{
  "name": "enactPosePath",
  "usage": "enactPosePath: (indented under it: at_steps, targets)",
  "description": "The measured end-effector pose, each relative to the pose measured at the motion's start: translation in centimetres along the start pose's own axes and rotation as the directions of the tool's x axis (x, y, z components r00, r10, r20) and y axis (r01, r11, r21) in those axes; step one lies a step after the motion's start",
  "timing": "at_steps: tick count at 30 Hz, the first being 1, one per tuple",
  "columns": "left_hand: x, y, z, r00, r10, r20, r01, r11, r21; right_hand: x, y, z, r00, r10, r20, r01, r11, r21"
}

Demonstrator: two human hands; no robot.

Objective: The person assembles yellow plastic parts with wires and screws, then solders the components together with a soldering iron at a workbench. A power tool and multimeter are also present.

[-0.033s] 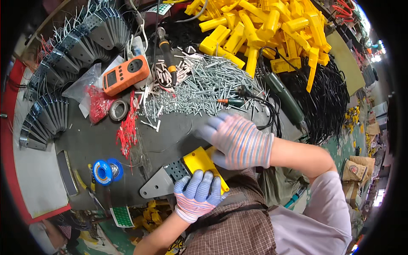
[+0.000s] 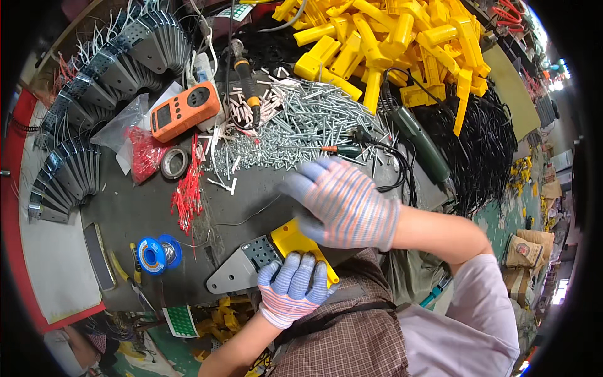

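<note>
I see the left hand (image 2: 293,286) close by, in a stripy knitted glove, its fingers bent over a yellow piece (image 2: 294,237) and gripping its near side. The right hand (image 2: 348,204), in a glove like it, is just past the piece and apart from the left hand. Its fingers are blurry, so I can't tell if they pinch anything.

The yellow piece sits at the near edge of the table (image 2: 141,204), smooth like plastic. A flat gray metal plate (image 2: 239,270) joins it on the left, with rows of tiny holes and a narrow, rounded end.

Past the plate is a bare dark patch of table with a thin wire (image 2: 248,218) on it. A blue spool (image 2: 151,254) stands to the left, and skinny red wires (image 2: 186,201) lie beyond.

Farther back, shiny screws (image 2: 314,119) make a bumpy heap, blocking that way. Behind them is a big pile of yellow parts (image 2: 383,44), with stringy black cords (image 2: 480,154) at the right.
</note>
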State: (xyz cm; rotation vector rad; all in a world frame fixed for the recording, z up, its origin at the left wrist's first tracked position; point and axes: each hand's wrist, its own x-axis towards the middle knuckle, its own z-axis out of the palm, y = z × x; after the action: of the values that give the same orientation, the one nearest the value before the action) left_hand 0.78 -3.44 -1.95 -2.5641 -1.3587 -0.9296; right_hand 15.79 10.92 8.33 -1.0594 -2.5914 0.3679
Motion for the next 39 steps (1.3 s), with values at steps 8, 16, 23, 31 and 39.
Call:
enactPosePath:
  at_steps: [8,16,23,31,39]
  targets:
    - [0.5,-0.3,0.3,0.998,0.019,-0.056,-0.018,1.0,0.021,1.6,-0.1,5.4,0.979,-0.155,-0.131,0.165,0.984,0.066]
    - [5.2,-2.8,-5.2,0.973,-0.118,0.199,0.174,0.939,-0.295,2.5,6.3,1.5,0.968,0.089,0.235,-0.068,0.993,-0.095]
    - [12.0,-10.9,0.8,0.931,-0.339,0.135,0.358,0.919,-0.166,4.3,3.6,2.8,0.944,0.099,0.314,0.007,0.948,-0.318]
    - [13.5,-11.6,2.6,0.899,-0.257,0.353,0.19,0.958,0.215,1.0,7.6,-0.7,0.954,0.278,0.111,-0.297,0.831,0.471]
    - [11.7,-12.8,2.8,0.974,-0.169,0.15,0.171,0.985,-0.004,2.8,7.9,2.7,0.976,-0.214,0.037,0.216,0.976,-0.038]
